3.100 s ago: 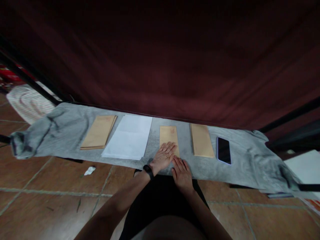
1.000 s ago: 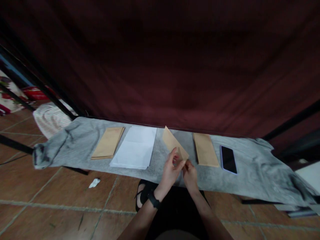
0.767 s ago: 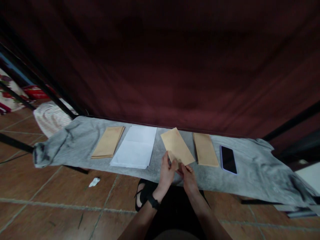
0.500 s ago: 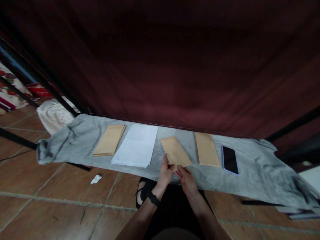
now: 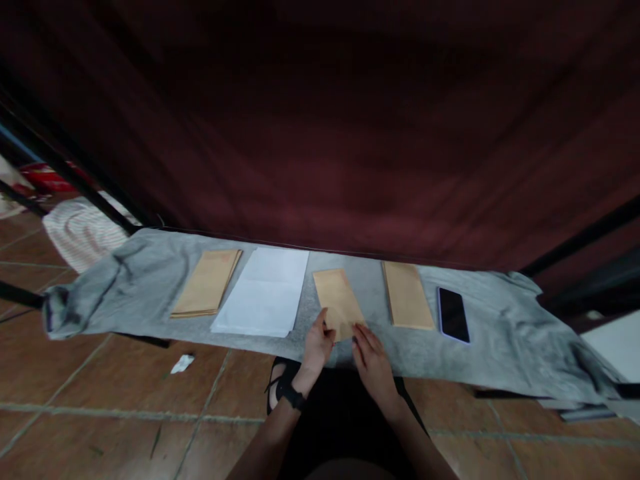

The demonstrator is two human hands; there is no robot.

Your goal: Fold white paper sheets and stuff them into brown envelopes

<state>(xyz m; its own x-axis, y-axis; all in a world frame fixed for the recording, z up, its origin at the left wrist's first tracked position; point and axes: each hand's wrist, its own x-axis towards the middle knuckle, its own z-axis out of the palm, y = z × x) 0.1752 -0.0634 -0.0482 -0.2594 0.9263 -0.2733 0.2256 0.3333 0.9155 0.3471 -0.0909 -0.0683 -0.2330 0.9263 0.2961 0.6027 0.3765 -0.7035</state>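
Since the frame half a second back, the right hand (image 5: 375,367) has slid away from the left hand (image 5: 316,350), so the 2 hands now sit apart at the near corners of the brown envelope (image 5: 337,293). Against the view from 1 second ago, where the envelope is lifted and tipped up between the fingers, it now lies on the grey cloth (image 5: 505,327), its far end angled a little to the left. That change seems to turn the work from handling the envelope in the air to steadying it on the surface.

Extended and loosely spread, the right fingers touch its near right corner without gripping. Left thumb and forefinger are bent at the near left corner; whether they pinch the paper, I cannot tell.

The envelope rests between 2 groups: to its left, the white sheets (image 5: 265,290) and, farther left, a stack of brown envelopes (image 5: 205,283); to its right, another brown stack (image 5: 407,293), with a phone (image 5: 453,315) just beyond. Neither hand touches any of these.
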